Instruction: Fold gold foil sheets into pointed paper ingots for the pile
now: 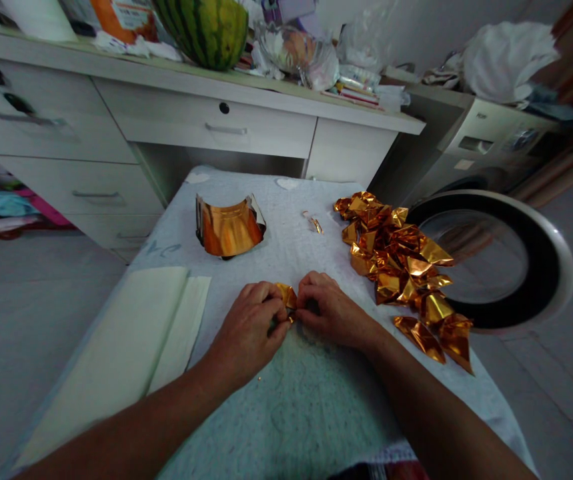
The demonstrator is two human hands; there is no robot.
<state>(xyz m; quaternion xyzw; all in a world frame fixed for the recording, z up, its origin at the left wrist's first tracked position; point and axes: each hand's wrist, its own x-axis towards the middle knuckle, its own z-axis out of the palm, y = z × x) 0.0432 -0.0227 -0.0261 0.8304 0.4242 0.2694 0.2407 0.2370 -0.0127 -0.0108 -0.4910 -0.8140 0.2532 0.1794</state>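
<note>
Between my two hands is a small piece of folded gold foil paper [287, 295], mostly hidden by the fingers. My left hand [253, 327] pinches it from the left, thumb and fingers closed. My right hand [331, 310] grips its right side, fingertips pressed together. Ahead and to the left stands a curved stack of gold foil sheets [230, 228]. On the right lies a heap of folded gold foil pieces [391, 253], shiny and angular. A small gold scrap [316, 225] rests beyond my hands.
Pale paper sheets [111, 333] lie on the left of the cloth-covered table [286, 413]. Behind it is a white desk [176, 117] with a cut watermelon [206, 33] and plastic bags on top. An open washing machine door [549, 267] stands close to the table's right edge.
</note>
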